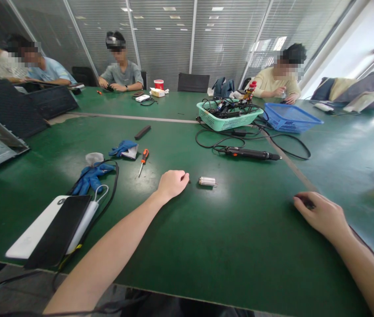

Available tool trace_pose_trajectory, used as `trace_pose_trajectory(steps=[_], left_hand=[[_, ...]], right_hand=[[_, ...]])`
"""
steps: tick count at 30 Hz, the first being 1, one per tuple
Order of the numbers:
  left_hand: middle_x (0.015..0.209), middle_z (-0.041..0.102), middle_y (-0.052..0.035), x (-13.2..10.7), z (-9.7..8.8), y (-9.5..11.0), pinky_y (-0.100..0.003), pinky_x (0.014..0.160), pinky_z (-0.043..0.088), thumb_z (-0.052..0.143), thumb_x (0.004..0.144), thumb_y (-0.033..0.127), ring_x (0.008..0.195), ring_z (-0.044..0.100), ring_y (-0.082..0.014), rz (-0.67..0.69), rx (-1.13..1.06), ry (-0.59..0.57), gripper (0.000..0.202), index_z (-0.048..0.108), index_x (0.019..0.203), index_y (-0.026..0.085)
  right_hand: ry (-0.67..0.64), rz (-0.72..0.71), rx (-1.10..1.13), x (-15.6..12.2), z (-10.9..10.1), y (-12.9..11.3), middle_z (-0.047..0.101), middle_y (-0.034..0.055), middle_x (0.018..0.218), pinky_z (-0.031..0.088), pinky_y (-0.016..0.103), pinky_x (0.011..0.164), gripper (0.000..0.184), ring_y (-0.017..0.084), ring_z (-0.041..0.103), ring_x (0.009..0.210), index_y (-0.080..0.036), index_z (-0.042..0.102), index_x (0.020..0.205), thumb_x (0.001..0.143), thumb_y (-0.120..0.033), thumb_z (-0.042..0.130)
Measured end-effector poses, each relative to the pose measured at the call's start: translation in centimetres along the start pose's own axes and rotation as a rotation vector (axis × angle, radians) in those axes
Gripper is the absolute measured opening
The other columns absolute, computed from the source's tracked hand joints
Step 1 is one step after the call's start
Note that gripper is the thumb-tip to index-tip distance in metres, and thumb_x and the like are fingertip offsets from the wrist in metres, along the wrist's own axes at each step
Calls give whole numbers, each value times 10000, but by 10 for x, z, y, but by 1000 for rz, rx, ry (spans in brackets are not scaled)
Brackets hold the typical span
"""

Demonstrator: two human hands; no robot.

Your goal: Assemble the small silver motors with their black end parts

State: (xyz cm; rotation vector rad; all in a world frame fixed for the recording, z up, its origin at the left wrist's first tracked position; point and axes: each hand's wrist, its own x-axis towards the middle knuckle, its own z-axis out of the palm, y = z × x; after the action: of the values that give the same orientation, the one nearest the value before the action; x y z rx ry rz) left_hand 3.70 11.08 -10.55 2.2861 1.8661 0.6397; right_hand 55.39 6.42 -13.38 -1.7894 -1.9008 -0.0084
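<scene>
My left hand point(174, 184) is closed and rests on the green table, its fingertips by a tiny dark thing I cannot make out. Just right of it lies a small silver metal cylinder point(207, 181) with a thin stem at its right end, apart from the fingers. Farther right, my right hand point(322, 214) lies curled on the table; a dark spot shows between thumb and fingers, too unclear to name. Beyond my left hand are an orange-handled screwdriver point(144, 158) and a dark bar point(142, 132). A black electric screwdriver point(249, 153) with a cable lies beyond the cylinder.
At the left lie blue work gloves point(91, 178), a white power bank point(38, 229) and a black slab point(60, 229) with cables. A green basket point(229, 122) of cables and a blue basket point(291, 119) stand farther back. Several people sit around the table.
</scene>
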Motion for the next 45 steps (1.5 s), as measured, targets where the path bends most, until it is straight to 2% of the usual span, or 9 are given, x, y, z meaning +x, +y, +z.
trace_pose_trajectory(steps=[8, 13, 19, 26, 31, 37, 45], left_hand=[[695, 685, -73, 0, 0, 0, -320, 595, 233, 437, 1001, 451, 629, 574, -204, 9, -19, 4, 470, 658, 660, 215], [708, 690, -75, -1, -2, 1, -321, 602, 238, 439, 998, 448, 634, 571, -202, 2, -29, -16, 462, 663, 668, 215], [702, 690, -74, -1, -3, 2, -324, 595, 222, 436, 999, 441, 634, 568, -198, 5, -7, -4, 464, 655, 661, 211], [722, 707, -76, 0, -3, 3, -329, 594, 212, 428, 1006, 442, 636, 574, -192, 7, 12, -16, 471, 652, 666, 205], [725, 708, -77, 0, -3, 3, -327, 595, 221, 429, 1007, 442, 645, 584, -194, 1, 16, -16, 471, 659, 672, 204], [738, 711, -84, 0, -4, 3, -321, 607, 249, 422, 1009, 443, 664, 593, -201, 3, 22, -34, 472, 696, 707, 205], [732, 708, -80, 0, -2, 3, -326, 607, 230, 422, 1007, 435, 648, 581, -197, 19, 16, -22, 469, 670, 682, 205]], right_hand=[[-50, -144, 9, -3, 3, -12, 700, 123, 888, 492, 425, 751, 338, 242, 672, 772, -300, 652, 901, 867, -630, 591], [-43, -180, 1, -4, 0, -14, 695, 122, 898, 487, 419, 779, 220, 246, 677, 807, -299, 653, 870, 863, -516, 616], [-53, -197, -12, -4, -1, -10, 697, 124, 923, 482, 412, 808, 170, 251, 675, 846, -286, 656, 856, 846, -452, 624], [-106, -245, -41, -4, -3, -4, 685, 42, 944, 489, 352, 836, 236, 220, 671, 857, -258, 651, 894, 877, -472, 553], [-134, -267, -25, -4, -2, 0, 683, 40, 971, 487, 343, 846, 208, 227, 661, 884, -251, 638, 892, 867, -443, 561], [-147, -224, 15, -3, -2, 3, 682, 30, 952, 480, 345, 828, 217, 224, 653, 864, -252, 631, 894, 884, -459, 567], [-183, -226, 13, -2, -4, -2, 667, 45, 923, 479, 353, 817, 198, 236, 633, 848, -246, 598, 836, 851, -441, 566]])
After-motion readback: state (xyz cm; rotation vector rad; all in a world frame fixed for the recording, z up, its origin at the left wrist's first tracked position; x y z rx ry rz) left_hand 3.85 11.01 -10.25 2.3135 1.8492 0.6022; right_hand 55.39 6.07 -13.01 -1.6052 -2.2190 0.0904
